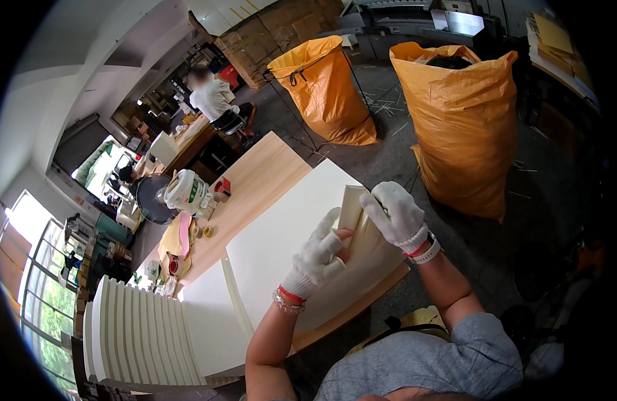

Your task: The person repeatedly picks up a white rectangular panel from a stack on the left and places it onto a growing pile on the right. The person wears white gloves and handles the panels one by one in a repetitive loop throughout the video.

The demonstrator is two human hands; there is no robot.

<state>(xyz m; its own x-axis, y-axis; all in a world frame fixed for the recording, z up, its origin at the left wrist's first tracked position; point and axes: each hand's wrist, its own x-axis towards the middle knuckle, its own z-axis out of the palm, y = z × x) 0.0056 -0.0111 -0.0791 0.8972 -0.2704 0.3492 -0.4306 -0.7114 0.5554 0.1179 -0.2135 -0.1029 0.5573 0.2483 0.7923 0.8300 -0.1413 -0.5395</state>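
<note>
Both my hands wear white knitted gloves, and some fingertips of the left are bare. Between them is a narrow cream folded card piece [350,206], tilted over a large white sheet [282,230] on the table. My left hand [315,255] curls its fingers against the near left side of the piece. At its far right edge, my right hand [394,212] pinches it with bent fingers. The lower part of the piece blends into the pale sheet, so where it ends is unclear.
White folded boards [138,331] stand in a row at the lower left. A white bucket [186,192] and tape rolls [207,232] sit on the wooden table [268,167]. Two orange sacks [455,127] stand beyond, with scraps on the floor. A seated person [213,100] is farther back.
</note>
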